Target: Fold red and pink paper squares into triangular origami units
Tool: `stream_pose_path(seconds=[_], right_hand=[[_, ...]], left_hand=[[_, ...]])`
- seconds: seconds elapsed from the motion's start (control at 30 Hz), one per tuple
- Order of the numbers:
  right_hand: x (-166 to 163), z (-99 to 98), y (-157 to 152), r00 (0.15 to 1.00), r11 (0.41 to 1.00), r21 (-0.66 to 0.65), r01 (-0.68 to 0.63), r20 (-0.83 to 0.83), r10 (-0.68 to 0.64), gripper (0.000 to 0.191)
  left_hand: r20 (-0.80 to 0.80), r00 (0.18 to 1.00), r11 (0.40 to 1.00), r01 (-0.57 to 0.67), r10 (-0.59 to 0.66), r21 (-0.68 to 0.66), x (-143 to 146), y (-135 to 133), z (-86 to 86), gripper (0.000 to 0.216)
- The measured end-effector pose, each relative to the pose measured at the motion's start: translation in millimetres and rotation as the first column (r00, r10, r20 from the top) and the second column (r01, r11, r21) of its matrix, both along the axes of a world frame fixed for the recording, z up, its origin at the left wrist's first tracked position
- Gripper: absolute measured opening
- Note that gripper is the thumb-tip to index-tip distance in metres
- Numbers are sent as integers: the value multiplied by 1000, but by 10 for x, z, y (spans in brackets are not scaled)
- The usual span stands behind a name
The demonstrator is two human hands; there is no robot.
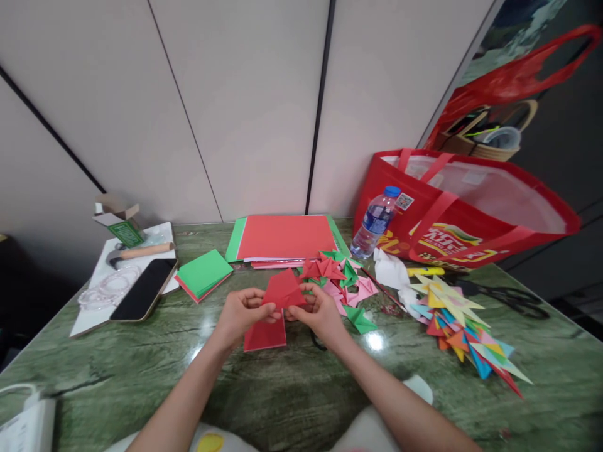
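Observation:
My left hand [242, 312] and my right hand [318, 312] both pinch a folded red paper piece [282, 290] just above the green marbled table [141, 364]. Each hand has its fingers closed on one side of the fold. Another red sheet [264, 334] lies flat on the table under and between my hands. A heap of folded red, pink and green paper pieces [343, 282] sits just beyond my right hand.
A stack of red and green paper sheets [282, 238] lies at the back, a small green pad [203, 273] to the left. A phone [144, 290], hammer [141, 252] and small box [120, 226] rest on white paper at left. Water bottle [375, 223], red bag [461, 213], scissors [511, 296] and multicoloured folded shapes [464, 333] stand right.

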State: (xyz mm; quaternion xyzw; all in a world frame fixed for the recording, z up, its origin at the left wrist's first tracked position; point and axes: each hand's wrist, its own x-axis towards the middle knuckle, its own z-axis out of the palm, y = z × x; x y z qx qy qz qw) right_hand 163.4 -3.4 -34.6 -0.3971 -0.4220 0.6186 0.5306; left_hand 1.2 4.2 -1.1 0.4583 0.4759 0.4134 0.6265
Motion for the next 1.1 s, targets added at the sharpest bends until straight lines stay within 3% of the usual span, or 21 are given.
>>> stream_pose_path(seconds=[0.33,0.57,0.87,1.1], right_hand=[[-9,-5,2,999,999,-19,32,25,-31,33],[-10,8,24,997,997,-73,13,-75,-18,32],[-12,-79,60,990,999,-49,-4,-138,-3,26],[9,-101,53,996,996,41,83,18,-84,19]], left_hand=[[-24,1000,1000,6,-6,3,5,0,11,26],[-13,1000,1000,-19,19,-10,-16,20,2,26],[10,992,992,-123,123,-2,-51,74,-31,27],[9,987,986,-163,163,19,-71,94,-66,29]])
